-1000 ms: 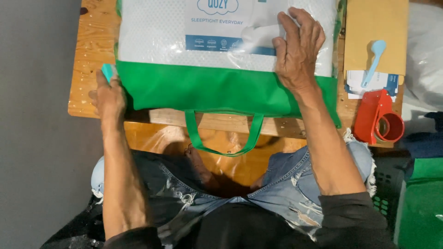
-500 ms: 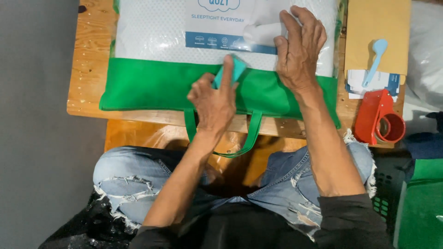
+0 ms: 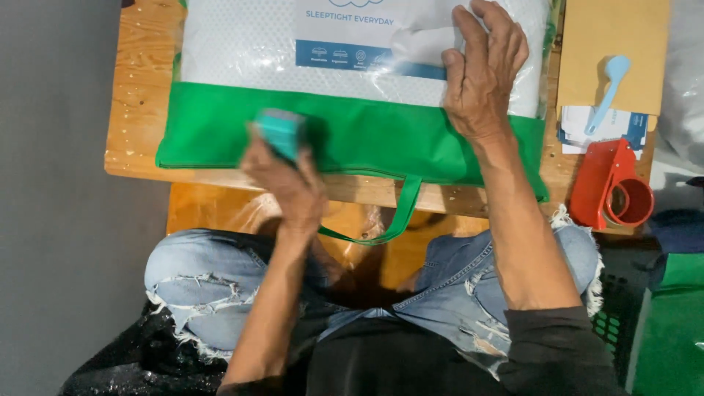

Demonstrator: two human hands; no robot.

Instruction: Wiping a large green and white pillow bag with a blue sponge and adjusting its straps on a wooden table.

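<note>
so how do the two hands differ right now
The left hand grips a small teal block over the bag's green band and looks motion-blurred. The right hand holds nothing, lying flat, fingers spread, sharp, on the white packaged pillow. Both are bare and over the same bag.

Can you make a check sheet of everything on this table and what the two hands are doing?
Surface: wooden table, bare at its left edge.
Job's things: green bag with clear front over a white pillow; loop handle hangs off the edge.
Clutter: brown envelope, light blue scoop-shaped tool, red tape dispenser.
Hands: left hand grips a small teal block, blurred; right hand lies flat on the pillow.
Cables: nothing seen.
Surroundings: grey floor, ripped jeans.
</note>
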